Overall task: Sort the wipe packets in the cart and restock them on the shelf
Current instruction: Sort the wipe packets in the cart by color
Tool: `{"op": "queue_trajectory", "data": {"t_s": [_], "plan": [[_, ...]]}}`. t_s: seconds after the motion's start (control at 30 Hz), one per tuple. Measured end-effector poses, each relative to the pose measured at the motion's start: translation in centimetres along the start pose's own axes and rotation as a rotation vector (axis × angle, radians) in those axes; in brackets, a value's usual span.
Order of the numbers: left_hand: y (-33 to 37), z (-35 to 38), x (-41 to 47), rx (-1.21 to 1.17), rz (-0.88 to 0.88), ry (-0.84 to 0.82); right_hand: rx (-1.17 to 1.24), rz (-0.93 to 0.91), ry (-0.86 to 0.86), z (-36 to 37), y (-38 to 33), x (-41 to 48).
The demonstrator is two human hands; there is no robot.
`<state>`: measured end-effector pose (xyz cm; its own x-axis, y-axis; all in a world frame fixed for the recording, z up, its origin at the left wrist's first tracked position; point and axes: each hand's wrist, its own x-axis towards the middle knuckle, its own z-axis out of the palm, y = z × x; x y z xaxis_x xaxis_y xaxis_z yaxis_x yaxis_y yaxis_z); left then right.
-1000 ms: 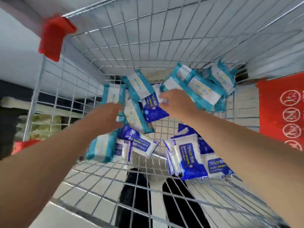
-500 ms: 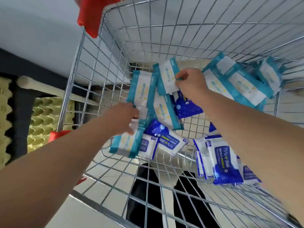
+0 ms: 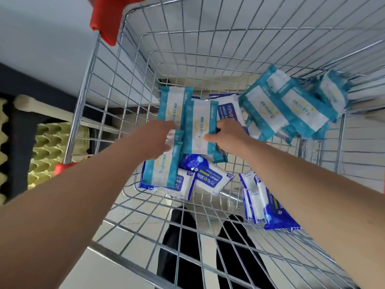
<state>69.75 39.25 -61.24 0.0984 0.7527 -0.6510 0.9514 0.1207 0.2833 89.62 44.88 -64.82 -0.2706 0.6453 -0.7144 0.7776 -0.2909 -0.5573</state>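
At the far left of the frame, beyond the wire wall, sat yellowish egg-crate foam (image 3: 48, 151), bumpy and soft-looking. A glossy red plastic corner cap (image 3: 108, 19) topped the cart (image 3: 116, 105), a basket of thin, shiny steel wire in a square grid. The left grip (image 3: 155, 140) lay left of centre on flat, crinkly film packets banded teal and white. Its fingertips touched the upper teal packet (image 3: 170, 105) and its palm covered the top of the lower teal packet (image 3: 161, 172); whether it clasped either could not be told. Just right of it, the middle teal packet (image 3: 199, 126) ran lengthwise up the frame, pinched by the right grip (image 3: 228, 138), thumb on its white face and fingers curled round its right edge. Below these lay dark-blue-and-white packets (image 3: 210, 180) printed "75%" and "Alcohol Wipes". More blue packets (image 3: 270, 213) lay at lower right beside the right forearm. A heap of teal packets (image 3: 287, 109) leaned in the upper right corner.
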Motion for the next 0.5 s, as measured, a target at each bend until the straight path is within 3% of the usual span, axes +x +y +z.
{"op": "queue_trajectory", "data": {"t_s": [0.3, 0.5], "plan": [[0.7, -3.2, -1.4, 0.07, -0.036, 0.018, 0.039, -0.103, 0.224, -3.0, -0.1, -1.9], [5.3, -9.4, -1.4, -0.037, 0.008, 0.152, 0.131, -0.018, 0.407, -8.4, 1.4, -4.3]]}}
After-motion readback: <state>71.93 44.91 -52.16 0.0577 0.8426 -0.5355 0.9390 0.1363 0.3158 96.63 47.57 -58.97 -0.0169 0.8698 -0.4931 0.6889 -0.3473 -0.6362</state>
